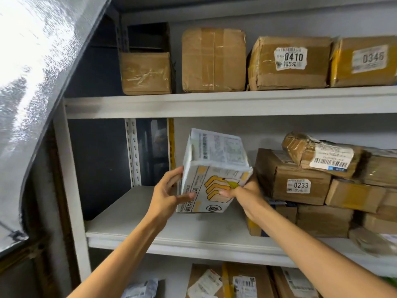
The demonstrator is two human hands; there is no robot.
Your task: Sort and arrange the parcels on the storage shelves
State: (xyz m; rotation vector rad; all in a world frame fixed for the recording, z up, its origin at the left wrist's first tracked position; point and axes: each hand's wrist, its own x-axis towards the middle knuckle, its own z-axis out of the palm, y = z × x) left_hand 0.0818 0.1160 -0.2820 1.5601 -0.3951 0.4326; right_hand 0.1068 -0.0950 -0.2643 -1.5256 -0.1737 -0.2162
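Nearest the camera, labelled parcels lay on the lower shelf, not involved. Above them ran the front edge of the middle shelf; both forearms crossed it.

Left hand gripped the white box at its lower left edge: fingers curled round the side, thumb laid across the printed front face. Right hand held the lower right corner with its thumb pressed on the front; its other fingers were hidden behind the box, so couldn't tell their spread.

The box sat directly between the two hands, over the middle of the shelf. It was tilted, label face turned up toward the camera, long axis roughly upright. Couldn't tell whether its bottom edge touched the shelf.

Key relation: the bare shelf surface was to the left, on the left hand's side. The stack of brown parcels was just beside the box's right edge, with the 0233 carton closest. Judgement: set it down leftward or straight down, since going right risks knocking the stack.

Farther up and back, the upper shelf carried a row of brown cartons.
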